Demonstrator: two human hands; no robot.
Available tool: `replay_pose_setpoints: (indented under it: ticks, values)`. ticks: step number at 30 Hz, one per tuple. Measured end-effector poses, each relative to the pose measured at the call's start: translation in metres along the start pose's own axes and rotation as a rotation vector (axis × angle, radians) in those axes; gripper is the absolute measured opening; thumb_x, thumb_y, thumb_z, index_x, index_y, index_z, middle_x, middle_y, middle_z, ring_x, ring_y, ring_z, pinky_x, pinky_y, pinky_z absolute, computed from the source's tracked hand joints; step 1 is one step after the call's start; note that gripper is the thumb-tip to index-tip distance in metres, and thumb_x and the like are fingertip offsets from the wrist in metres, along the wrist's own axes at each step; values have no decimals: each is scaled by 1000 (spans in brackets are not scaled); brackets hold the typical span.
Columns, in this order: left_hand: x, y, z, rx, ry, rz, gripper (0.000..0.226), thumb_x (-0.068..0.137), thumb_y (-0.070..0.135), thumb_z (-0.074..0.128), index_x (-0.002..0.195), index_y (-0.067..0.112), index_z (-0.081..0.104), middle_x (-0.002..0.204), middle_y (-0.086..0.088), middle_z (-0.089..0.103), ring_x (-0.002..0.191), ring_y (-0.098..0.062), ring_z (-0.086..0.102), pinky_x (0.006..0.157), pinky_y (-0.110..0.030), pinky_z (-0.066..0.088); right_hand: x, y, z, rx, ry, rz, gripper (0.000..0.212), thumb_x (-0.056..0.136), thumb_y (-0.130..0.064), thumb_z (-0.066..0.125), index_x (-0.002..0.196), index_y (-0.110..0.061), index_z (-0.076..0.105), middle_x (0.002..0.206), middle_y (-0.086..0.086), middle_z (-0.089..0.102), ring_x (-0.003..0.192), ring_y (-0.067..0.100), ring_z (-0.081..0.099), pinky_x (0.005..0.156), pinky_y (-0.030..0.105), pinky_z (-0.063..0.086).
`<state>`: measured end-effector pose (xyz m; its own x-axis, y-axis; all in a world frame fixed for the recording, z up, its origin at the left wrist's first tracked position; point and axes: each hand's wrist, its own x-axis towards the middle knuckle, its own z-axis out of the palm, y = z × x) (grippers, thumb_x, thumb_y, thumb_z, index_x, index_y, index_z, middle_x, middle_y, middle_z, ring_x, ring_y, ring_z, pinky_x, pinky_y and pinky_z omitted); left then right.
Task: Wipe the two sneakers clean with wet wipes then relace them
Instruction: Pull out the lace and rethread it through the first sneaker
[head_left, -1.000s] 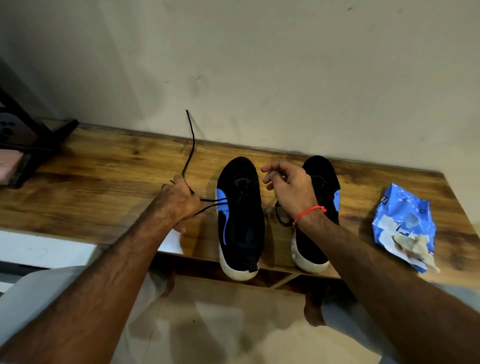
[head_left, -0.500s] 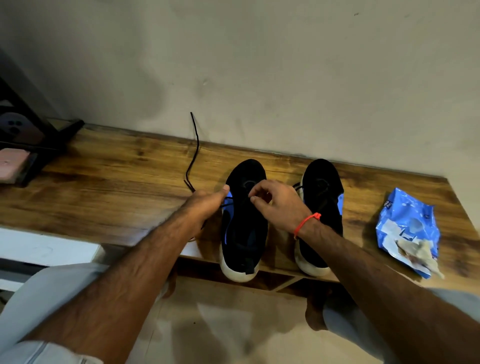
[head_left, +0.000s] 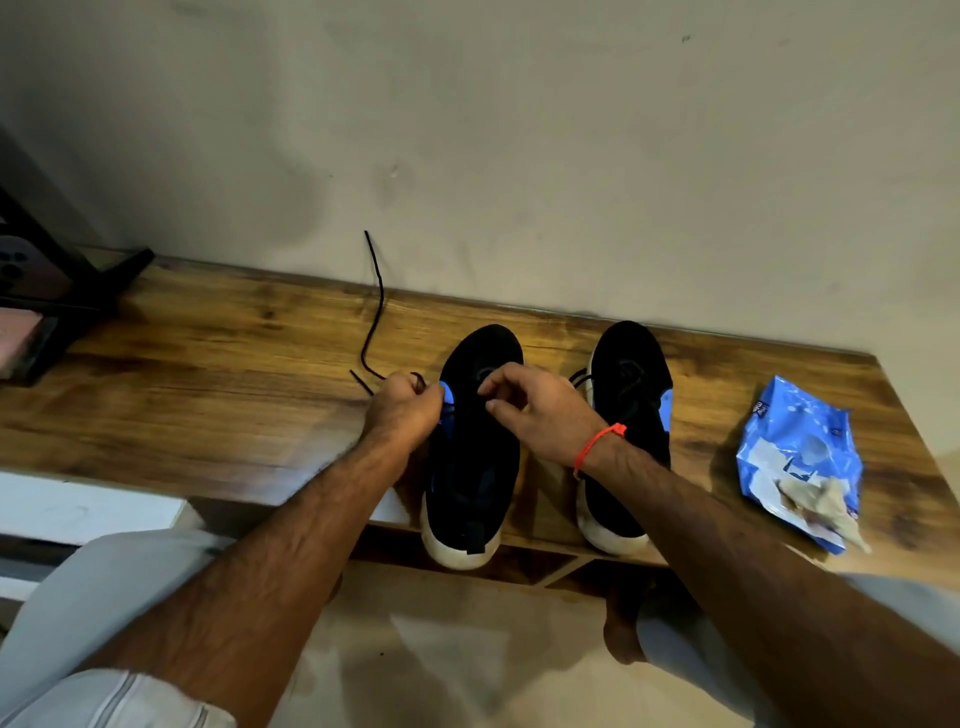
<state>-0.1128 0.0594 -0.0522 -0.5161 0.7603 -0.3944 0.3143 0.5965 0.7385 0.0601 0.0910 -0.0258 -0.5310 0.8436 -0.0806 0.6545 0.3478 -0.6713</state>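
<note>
Two black sneakers sit side by side on the wooden bench (head_left: 208, 374), toes to the wall. Using the left sneaker (head_left: 475, 441) as the reference: left hand (head_left: 402, 413) is pressed against its left side, fingers curled tight on the black lace (head_left: 374, 312), whose loose end runs up toward the wall. Right hand (head_left: 540, 410) hovers over its tongue, thumb and fingers pinched, can't tell on what. The right sneaker (head_left: 631, 395) is just to its right, and the blue wipes pack (head_left: 800, 452) with a used wipe (head_left: 821, 501) is further right.

crumpled blue plastic wipes packet (head_left: 800, 457) to the right of the right hand (head_left: 540, 415), small white print at its top-left corner, too blurred to read
</note>
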Motion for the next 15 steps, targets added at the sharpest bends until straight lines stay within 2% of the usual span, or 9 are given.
replay_pose_setpoints:
  ticks: [1,3,6,9,11,12,15]
  values:
    - [-2,3,0,-108,-3,35,26,97,31,60,76,16,63,76,-5,65,74,-23,63,64,-29,48,0,0,0,19,5,8,22,96,-24,62,117,-29,62,107,-5,59,95,8,55,79,20,43]
    - [-10,15,-2,-255,-28,133,23,100,34,58,88,18,69,85,-1,69,82,-19,64,71,-30,48,1,-3,-2,96,31,48,32,96,-25,63,127,-26,60,113,-4,59,101,10,55,86,23,45]
    - [-26,36,-7,-340,-93,294,28,105,39,53,99,20,73,95,5,72,83,0,66,66,-17,48,6,-12,-3,418,63,140,37,95,-27,66,131,-21,60,116,-1,63,105,11,60,92,26,51]
    - [-36,49,-12,-408,-111,385,31,106,35,52,103,15,75,100,2,72,76,12,65,60,-5,45,11,-19,-4,637,73,154,24,95,-21,66,118,-17,68,109,2,71,104,14,67,93,31,54]
    - [-39,52,-16,-475,-123,366,30,106,31,51,106,11,73,96,5,71,71,15,64,58,-4,45,12,-21,-3,606,89,129,8,95,-20,66,98,-18,73,96,1,73,91,14,68,86,37,55]
    - [-39,55,-18,-533,-136,346,29,106,29,51,108,9,71,96,6,71,70,16,64,57,-3,45,13,-21,-2,541,91,115,8,95,-21,65,91,-19,72,91,1,73,86,14,67,83,39,55]
    - [-38,58,-24,-614,-158,316,26,106,24,52,113,6,68,99,8,70,70,18,63,53,-3,44,13,-18,3,313,102,61,6,95,-23,65,94,-22,70,87,-5,70,83,12,65,75,32,54]
